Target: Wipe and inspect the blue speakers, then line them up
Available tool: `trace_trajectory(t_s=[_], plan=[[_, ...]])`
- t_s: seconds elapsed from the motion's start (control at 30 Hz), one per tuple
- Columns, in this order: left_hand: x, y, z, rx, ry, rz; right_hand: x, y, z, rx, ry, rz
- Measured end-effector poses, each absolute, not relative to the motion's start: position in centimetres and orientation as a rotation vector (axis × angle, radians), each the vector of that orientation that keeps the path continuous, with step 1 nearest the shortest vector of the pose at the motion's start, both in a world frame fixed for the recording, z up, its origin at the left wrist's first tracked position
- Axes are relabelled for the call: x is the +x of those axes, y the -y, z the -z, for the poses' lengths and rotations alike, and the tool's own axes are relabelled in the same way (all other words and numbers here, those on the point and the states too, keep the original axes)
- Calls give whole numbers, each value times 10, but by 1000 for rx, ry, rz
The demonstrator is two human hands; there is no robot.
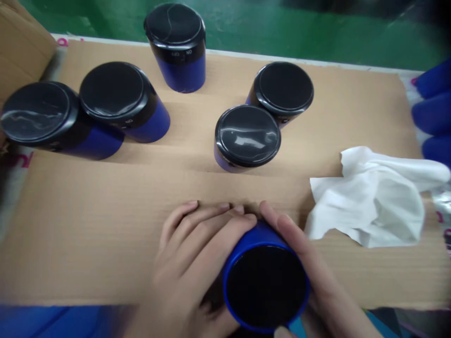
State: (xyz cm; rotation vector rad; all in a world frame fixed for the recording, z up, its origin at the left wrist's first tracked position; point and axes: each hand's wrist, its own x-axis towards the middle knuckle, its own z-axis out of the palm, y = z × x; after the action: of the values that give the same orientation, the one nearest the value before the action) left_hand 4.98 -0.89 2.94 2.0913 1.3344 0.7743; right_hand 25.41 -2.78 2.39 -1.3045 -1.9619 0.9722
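Observation:
Close to the front edge of the cardboard I have a blue cylinder [267, 287] with a round black face turned up toward me; whether that face is a flat end or an opening I cannot tell. My left hand [197, 253] wraps its left side, fingers bent around the far wall. On the right side, my right hand [324, 277] grips it, with a fingertip also showing at the near rim. Ahead stand two blue cylinders with glossy black caps, a nearer one [246, 136] and a farther one [283, 89], overlapping in view.
More black-capped blue cylinders stand behind left, one [176, 47] marked ON and OFF. A crumpled white cloth [373, 202] lies at right on the cardboard sheet [88, 225]. Several blue objects [431, 112] line the right edge. A cardboard box [24, 42] is at the far left.

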Motion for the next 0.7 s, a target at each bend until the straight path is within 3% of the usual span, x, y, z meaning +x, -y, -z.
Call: trace_trajectory(t_s=[0.13, 0.23, 0.53, 0.7], plan=[[50, 8, -32, 2079, -1316, -767, 262, 26, -26, -1186, 2109, -1082], [49, 6, -33, 2095, -1292, -775, 252, 32, -28, -1200, 1872, -1230], [59, 19, -27, 2001, -1205, -1014, 208, 48, -42, -1526, 1390, -1146], [61, 21, -61, 1353, -1086, -974, 214, 49, -36, -1461, 1587, -858]])
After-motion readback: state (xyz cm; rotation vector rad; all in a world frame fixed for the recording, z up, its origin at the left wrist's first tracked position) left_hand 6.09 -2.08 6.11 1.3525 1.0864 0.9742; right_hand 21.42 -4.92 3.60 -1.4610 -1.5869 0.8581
